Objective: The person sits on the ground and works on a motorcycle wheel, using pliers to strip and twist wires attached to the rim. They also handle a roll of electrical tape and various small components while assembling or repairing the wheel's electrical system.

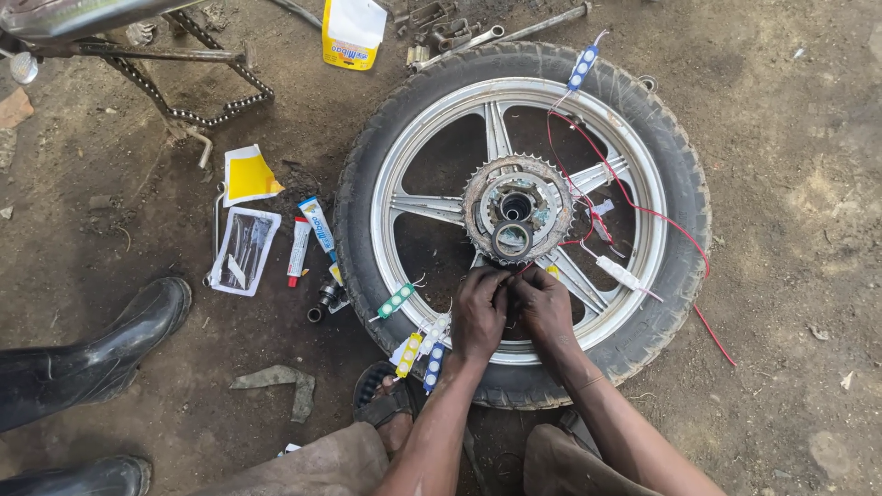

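Clear flat packet (pixel 243 250) and two glue tubes (pixel 310 234) on dirt floor (pixel 129 184) at left. Left hand (pixel 480 312) and right hand (pixel 544 308), fingers pressed together pinching thin red wire (pixel 634 207) over ribbed rubber wheel (pixel 522 220), beside toothed metal sprocket (pixel 517 209).

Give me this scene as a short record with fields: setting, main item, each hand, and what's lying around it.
Setting: bare dirt ground, seen from above
Main item: motorcycle wheel lying flat, sprocket facing up
Left hand: over the wheel's near spokes, fingertips pinching at thin wiring; grip hidden
Right hand: touching the left, working the same spot
On wheel: red wire, small light modules
Beside wheel: glue tubes, yellow bottle, drive chain
Nearby: black rubber boot
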